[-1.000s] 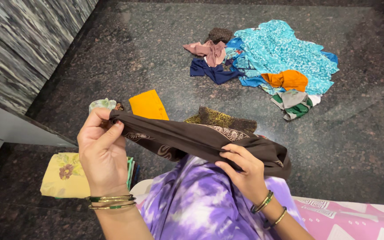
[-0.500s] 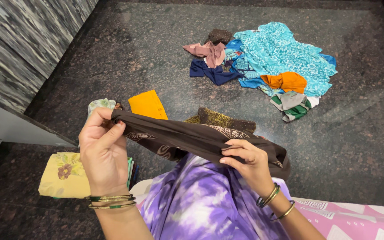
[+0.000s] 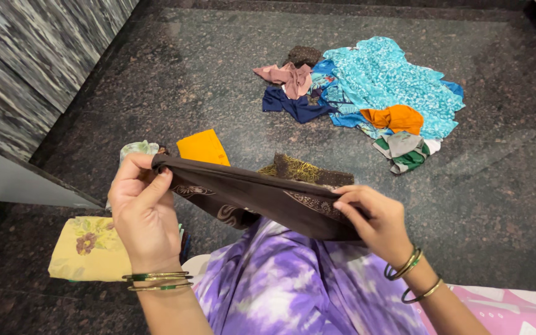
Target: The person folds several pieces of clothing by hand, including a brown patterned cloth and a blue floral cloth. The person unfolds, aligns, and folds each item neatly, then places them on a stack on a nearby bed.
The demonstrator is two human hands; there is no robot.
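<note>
A dark brown cloth (image 3: 262, 198) with a pale pattern is stretched between both hands over my lap. My left hand (image 3: 141, 214) pinches its left end, thumb on top. The cloth's right end is gripped by my right hand (image 3: 373, 220), with the fingers curled over the folded edge. Both wrists carry green and gold bangles. Purple and white tie-dye fabric (image 3: 305, 285) covers my lap under the cloth.
A heap of clothes (image 3: 373, 93), turquoise, navy, orange and pink, lies on the dark stone floor (image 3: 187, 80) ahead. Folded pieces lie near me: yellow floral (image 3: 85, 248) at left, orange (image 3: 203, 147), olive-brown (image 3: 302, 169). A marbled wall (image 3: 26, 68) stands at left, pink fabric (image 3: 516, 310) at lower right.
My right hand has shifted its grip on the cloth's right end, tucking it in so less hangs past the fingers. The left hand holds steady.
</note>
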